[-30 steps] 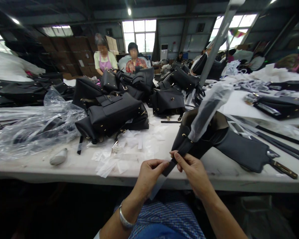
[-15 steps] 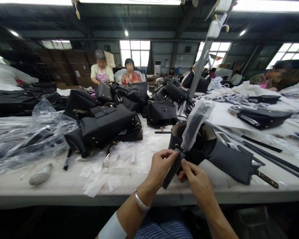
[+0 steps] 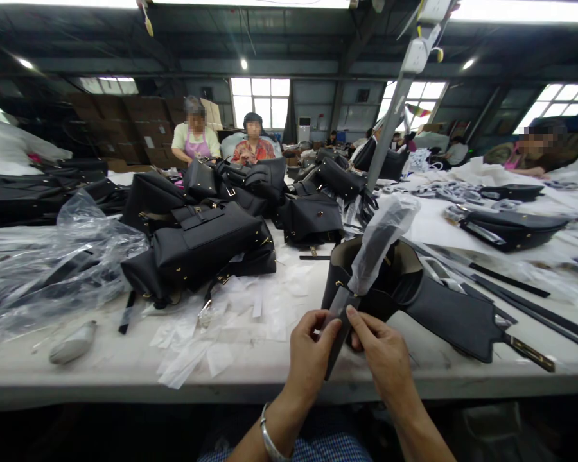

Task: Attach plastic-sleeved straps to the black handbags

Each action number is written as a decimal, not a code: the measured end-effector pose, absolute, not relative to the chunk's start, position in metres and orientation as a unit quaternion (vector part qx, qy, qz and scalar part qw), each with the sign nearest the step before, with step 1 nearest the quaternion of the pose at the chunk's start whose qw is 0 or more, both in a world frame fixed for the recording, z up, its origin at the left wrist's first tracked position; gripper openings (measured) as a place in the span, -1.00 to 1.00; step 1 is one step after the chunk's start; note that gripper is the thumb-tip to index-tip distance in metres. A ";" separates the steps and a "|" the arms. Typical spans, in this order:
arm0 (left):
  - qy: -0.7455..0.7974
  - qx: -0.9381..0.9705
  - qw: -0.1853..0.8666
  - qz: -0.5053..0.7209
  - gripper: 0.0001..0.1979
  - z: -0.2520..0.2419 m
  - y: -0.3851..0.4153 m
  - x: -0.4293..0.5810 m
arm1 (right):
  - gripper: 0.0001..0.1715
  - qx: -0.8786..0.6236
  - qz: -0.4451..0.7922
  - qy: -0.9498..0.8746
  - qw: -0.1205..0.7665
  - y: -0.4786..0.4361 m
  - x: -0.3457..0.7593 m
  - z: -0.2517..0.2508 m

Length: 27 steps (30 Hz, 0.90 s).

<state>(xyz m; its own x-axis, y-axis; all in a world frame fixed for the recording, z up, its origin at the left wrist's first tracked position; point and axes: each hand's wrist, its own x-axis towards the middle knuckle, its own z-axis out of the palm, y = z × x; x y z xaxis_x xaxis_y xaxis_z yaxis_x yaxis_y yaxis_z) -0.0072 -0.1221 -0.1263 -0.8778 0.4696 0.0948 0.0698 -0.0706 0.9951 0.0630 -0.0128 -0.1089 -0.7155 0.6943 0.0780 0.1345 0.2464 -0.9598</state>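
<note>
While I watch from afar, white table [image 3: 264,369] spans foreground, black bags [image 3: 205,244] heaped farther back. On table, near right hand [image 3: 383,346], sits open bag [image 3: 404,276], flap [image 3: 455,321] lying out to right. Cloudy wrap [image 3: 378,247] rises past its rim. Right hand and left hand [image 3: 311,346] — both narrowed — pinch strap [image 3: 336,354] in front of bag, translucent film [image 3: 340,300] over its upper part. I'd judge light, even pinch best — strap flat, film square to edges, smoothed without creases.
</note>
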 end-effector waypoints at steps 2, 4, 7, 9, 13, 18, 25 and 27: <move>0.690 0.208 0.097 0.687 -0.85 -0.125 -0.124 -0.005 | -0.44 -0.289 0.532 -0.752 0.262 -0.014 0.062 -0.107; 0.704 0.246 0.039 0.665 -0.89 -0.123 -0.125 -0.004 | -0.46 -0.295 0.523 -0.752 0.273 -0.014 0.062 -0.106; 0.706 0.344 -0.054 0.616 -0.82 -0.124 -0.129 -0.003 | -0.46 -0.280 0.533 -0.749 0.278 -0.013 0.061 -0.107; 0.713 0.418 -0.097 0.555 -0.73 -0.126 -0.133 -0.004 | -0.43 -0.268 0.548 -0.745 0.271 -0.013 0.062 -0.108; 0.739 0.509 -0.169 0.408 -0.66 -0.128 -0.141 -0.009 | -0.38 -0.266 0.553 -0.747 0.255 -0.017 0.065 -0.105; 0.718 0.573 -0.207 0.336 -0.65 -0.126 -0.151 -0.016 | -0.42 -0.269 0.483 -0.799 0.238 -0.023 0.066 -0.095; 0.716 0.396 0.017 0.575 -0.74 -0.110 -0.161 -0.014 | -0.47 -0.225 0.547 -0.772 0.232 -0.015 0.068 -0.102; 0.717 0.320 0.083 0.614 -0.69 -0.105 -0.156 -0.014 | -0.49 -0.225 0.550 -0.771 0.230 -0.013 0.067 -0.103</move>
